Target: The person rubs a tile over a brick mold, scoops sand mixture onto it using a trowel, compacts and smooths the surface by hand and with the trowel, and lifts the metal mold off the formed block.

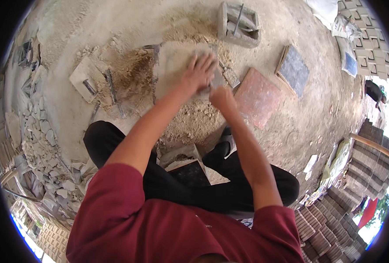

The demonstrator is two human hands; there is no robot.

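Observation:
On the dusty ground before me lies a pale square slab (172, 65), with dark strips along its left and right edges. My left hand (199, 72) rests flat on its right part, fingers spread. Close by, at the slab's right edge, my right hand (222, 97) is closed in a fist. Something small and dark shows beside its fingers, too hidden to name. Just right of the slab is a small flat metal piece (231, 78). Loose tan soil (194, 120) is heaped along the slab's near side, with more at its left.
A reddish square plate (258, 97) and a dark grey one (293, 70) lie to the right. Beyond them stands a concrete block (240, 26) with a metal bar. At left are a pale slab (83, 79), metal bars (111, 90) and rubble (43, 127). Stacked tiles (326, 228) fill the lower right.

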